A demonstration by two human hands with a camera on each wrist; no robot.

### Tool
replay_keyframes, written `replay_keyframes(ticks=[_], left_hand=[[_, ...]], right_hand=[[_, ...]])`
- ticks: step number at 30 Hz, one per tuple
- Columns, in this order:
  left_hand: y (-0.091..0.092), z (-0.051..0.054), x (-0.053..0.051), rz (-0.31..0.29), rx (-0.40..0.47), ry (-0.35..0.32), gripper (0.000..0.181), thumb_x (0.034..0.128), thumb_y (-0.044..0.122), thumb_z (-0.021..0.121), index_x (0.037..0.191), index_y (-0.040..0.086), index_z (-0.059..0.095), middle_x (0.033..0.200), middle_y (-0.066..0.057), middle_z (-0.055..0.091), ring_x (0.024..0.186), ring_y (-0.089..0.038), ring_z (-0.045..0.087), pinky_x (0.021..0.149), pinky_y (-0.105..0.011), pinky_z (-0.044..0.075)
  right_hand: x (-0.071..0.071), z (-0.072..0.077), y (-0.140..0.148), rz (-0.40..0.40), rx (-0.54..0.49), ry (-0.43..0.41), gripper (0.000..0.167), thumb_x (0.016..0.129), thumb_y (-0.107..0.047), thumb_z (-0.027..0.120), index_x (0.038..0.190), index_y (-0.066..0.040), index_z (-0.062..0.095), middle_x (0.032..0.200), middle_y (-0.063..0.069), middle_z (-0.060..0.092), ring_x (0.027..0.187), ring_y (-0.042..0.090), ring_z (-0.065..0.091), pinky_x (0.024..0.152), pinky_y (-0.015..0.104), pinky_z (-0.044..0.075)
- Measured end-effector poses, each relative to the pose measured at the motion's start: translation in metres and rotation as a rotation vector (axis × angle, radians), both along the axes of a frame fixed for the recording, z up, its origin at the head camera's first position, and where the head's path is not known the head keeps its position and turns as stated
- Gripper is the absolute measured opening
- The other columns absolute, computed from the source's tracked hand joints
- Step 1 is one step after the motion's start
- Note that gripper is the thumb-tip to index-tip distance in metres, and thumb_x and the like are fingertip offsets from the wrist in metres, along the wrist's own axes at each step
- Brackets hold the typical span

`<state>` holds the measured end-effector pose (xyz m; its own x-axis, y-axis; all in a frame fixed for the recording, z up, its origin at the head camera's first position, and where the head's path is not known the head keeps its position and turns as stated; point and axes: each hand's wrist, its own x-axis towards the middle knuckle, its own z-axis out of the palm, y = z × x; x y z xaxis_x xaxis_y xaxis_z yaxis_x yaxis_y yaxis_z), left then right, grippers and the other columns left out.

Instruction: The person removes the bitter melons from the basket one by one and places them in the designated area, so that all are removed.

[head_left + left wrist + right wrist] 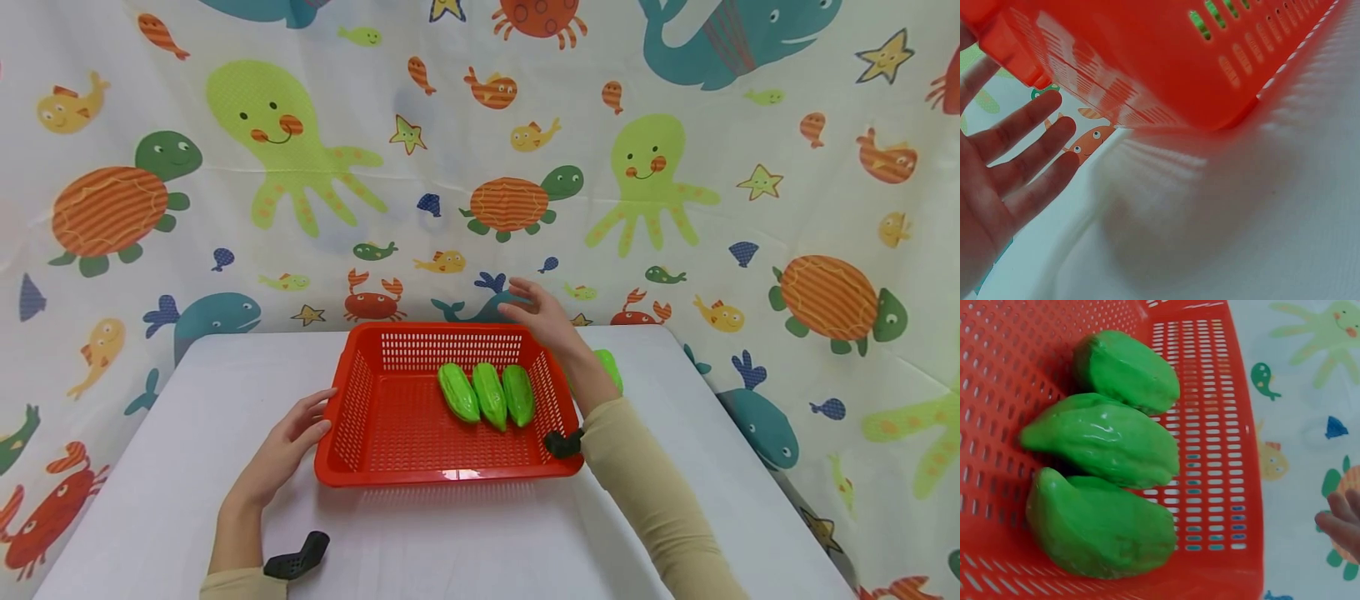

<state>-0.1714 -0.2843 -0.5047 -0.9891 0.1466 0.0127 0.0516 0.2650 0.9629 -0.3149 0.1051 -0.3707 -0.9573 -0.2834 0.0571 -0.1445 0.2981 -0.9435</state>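
Observation:
A red perforated basket [390, 477] holds three green ridged fruits, the left one [458, 392], the middle one [489, 396] and the right one [519, 395]. My left hand [281, 446] is at the basket's left side, fingers extended; the left wrist view shows the palm and spread fingers [1025, 169] beside the basket wall [1147, 69]. Above the basket's back right corner is my right hand [546, 321], fingers loosely bent with nothing in them. In the right wrist view its fingertips [1341, 519] show beyond the basket rim [1249, 450].
Another green object [609, 367] lies on the white table [637, 358] to the right of the basket, partly hidden by my right forearm. A curtain [450, 183] printed with sea animals hangs behind the table and down its right side.

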Motion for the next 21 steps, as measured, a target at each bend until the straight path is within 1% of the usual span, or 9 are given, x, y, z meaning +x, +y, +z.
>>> replay_keyframes(ticks=[4, 8, 12, 18, 21], left_hand=[[-0.001, 0.0, 0.0, -0.002, 0.002, 0.0, 0.059, 0.0997, 0.038, 0.053, 0.152, 0.022, 0.032, 0.148, -0.015, 0.041, 0.132, -0.038, 0.041, 0.098, -0.059, 0.044], [-0.001, 0.0, -0.001, 0.0, 0.0, 0.002, 0.059, 0.0996, 0.038, 0.053, 0.152, 0.022, 0.032, 0.148, -0.015, 0.041, 0.132, -0.038, 0.041, 0.098, -0.059, 0.044], [-0.001, 0.0, -0.001, -0.001, 0.0, 0.001, 0.059, 0.0996, 0.038, 0.053, 0.152, 0.022, 0.032, 0.148, -0.015, 0.041, 0.132, -0.038, 0.041, 0.098, -0.06, 0.044], [-0.002, 0.0, -0.002, -0.003, 0.001, 0.002, 0.059, 0.0997, 0.038, 0.054, 0.152, 0.021, 0.032, 0.147, -0.016, 0.041, 0.132, -0.038, 0.041, 0.098, -0.06, 0.043], [-0.002, -0.001, -0.002, -0.001, -0.002, 0.003, 0.059, 0.0998, 0.038, 0.053, 0.152, 0.021, 0.032, 0.147, -0.016, 0.041, 0.132, -0.038, 0.041, 0.098, -0.06, 0.044]], right_hand=[[-0.002, -0.007, -0.003, 0.019, 0.008, -0.022, 0.063, 0.094, -0.031, 0.066, 0.15, -0.02, 0.038, 0.152, 0.005, 0.039, 0.135, 0.026, 0.043, 0.11, 0.048, 0.036], [-0.005, -0.013, -0.005, 0.029, 0.027, -0.042, 0.066, 0.093, -0.035, 0.068, 0.15, -0.023, 0.038, 0.152, 0.004, 0.038, 0.135, 0.024, 0.043, 0.11, 0.047, 0.036], [-0.006, -0.016, -0.008, 0.036, 0.045, -0.051, 0.067, 0.092, -0.037, 0.068, 0.15, -0.023, 0.038, 0.152, 0.005, 0.038, 0.135, 0.025, 0.044, 0.109, 0.047, 0.037], [-0.009, -0.022, -0.013, 0.036, 0.075, -0.066, 0.064, 0.091, -0.038, 0.069, 0.148, -0.024, 0.041, 0.15, 0.003, 0.041, 0.134, 0.024, 0.045, 0.108, 0.046, 0.04], [-0.01, -0.023, -0.016, 0.05, 0.087, -0.065, 0.063, 0.091, -0.037, 0.069, 0.147, -0.025, 0.042, 0.149, 0.003, 0.041, 0.134, 0.025, 0.045, 0.107, 0.046, 0.04]])
